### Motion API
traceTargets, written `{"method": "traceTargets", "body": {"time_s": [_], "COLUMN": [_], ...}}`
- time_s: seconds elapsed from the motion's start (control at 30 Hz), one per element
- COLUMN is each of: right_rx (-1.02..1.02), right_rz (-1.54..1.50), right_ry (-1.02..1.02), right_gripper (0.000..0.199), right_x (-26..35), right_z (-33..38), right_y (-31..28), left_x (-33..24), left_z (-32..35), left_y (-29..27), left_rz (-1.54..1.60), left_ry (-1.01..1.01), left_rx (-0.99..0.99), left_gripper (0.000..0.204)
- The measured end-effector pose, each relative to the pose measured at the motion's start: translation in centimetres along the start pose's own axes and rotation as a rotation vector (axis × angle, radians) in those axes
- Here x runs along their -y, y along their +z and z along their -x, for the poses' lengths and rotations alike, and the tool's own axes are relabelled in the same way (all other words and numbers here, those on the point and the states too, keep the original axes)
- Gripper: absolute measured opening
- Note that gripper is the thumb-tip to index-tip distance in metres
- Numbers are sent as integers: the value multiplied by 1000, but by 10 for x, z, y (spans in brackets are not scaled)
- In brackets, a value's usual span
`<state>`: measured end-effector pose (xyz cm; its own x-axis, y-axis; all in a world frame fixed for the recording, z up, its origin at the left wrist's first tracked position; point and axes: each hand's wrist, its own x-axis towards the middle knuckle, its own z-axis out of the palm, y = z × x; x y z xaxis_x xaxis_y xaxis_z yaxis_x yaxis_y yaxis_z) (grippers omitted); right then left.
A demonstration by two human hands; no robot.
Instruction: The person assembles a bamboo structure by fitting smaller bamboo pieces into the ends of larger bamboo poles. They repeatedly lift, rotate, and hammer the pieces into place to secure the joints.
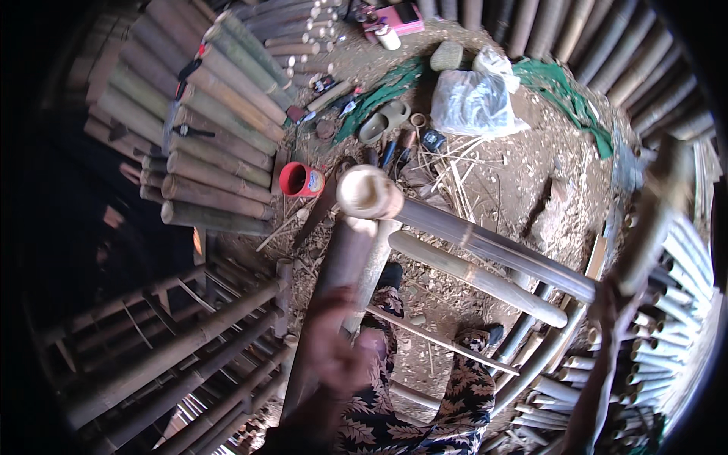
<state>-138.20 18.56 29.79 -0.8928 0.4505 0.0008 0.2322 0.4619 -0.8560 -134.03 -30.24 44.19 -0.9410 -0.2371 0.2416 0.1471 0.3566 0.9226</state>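
A short bamboo club [661, 208], smeared by blur, looks nearest the camera, upright with a slight tilt at three o'clock, its long axis running from about one o'clock down to seven. The right hand [611, 300], at four o'clock, is at its lower end, the fingers seemingly wrapped round it, though blur softens the grip. The dark bamboo pole [493, 246] lies from the centre toward four o'clock, its hollow cut end [367, 192] up and left of the right fingers, toward ten o'clock from them; its far end passes close by the right hand, and whether they touch is unclear. From the left hand [337, 341], at half past six, that hollow end lies toward twelve to one o'clock, and this hand is the nearer to it. The left fingers look loosely curled over the thick bamboo post [345, 254], which runs from centre toward seven; I cannot tell whether they grip it. A lighter bamboo rail [478, 277] lies just below the dark pole.
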Motion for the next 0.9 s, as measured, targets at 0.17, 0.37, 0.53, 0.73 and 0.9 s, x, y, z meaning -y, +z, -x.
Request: {"method": "traceTargets", "body": {"time_s": [0.17, 0.37, 0.53, 0.73, 0.9], "right_rx": [285, 749, 1039, 1122, 1130], "right_rz": [566, 623, 812, 847, 828], "right_ry": [-256, -462, -568, -577, -597], "right_gripper": [92, 83, 77, 71, 66], "right_x": [71, 33, 19, 28, 34], "right_z": [-64, -49, -31, -21, -16], "right_y": [277, 424, 442, 438, 442], "left_x": [168, 353, 355, 359, 358], "left_z": [-12, 146, 150, 152, 137], "left_y": [-148, -75, -50, -54, -65], "left_rz": [-196, -398, -443, -451, -394], "left_ry": [-717, -636, -695, -720, -813], "left_rx": [85, 580, 391, 375, 469], "left_gripper": [72, 107, 80, 79, 79]}}
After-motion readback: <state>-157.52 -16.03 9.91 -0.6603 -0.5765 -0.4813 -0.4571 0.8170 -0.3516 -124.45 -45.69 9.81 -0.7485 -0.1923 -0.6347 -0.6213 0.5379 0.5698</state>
